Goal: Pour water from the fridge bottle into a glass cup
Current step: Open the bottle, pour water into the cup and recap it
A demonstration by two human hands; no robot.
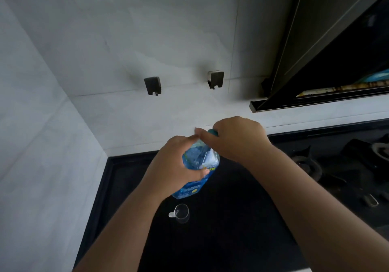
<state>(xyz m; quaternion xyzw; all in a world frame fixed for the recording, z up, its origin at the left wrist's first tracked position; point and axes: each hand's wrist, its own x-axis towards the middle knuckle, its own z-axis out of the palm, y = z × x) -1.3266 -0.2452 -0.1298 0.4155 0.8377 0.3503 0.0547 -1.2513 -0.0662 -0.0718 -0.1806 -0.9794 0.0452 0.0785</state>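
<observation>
A clear plastic water bottle [196, 166] with a blue label is held in the air above the black counter, tilted with its neck away from me. My left hand [172, 164] wraps around its body. My right hand [235, 139] closes over the teal cap [212, 132] at the top, which mostly hides the cap. A small clear glass cup [182, 212] with a handle on its left stands upright on the counter, just below and in front of the bottle. The cup looks empty.
The black counter [221, 219] runs to a white tiled wall at the back and left. A gas hob [341, 166] with pan supports lies to the right, under a dark range hood [328, 50]. Two dark wall hooks [153, 85] hang on the tiles.
</observation>
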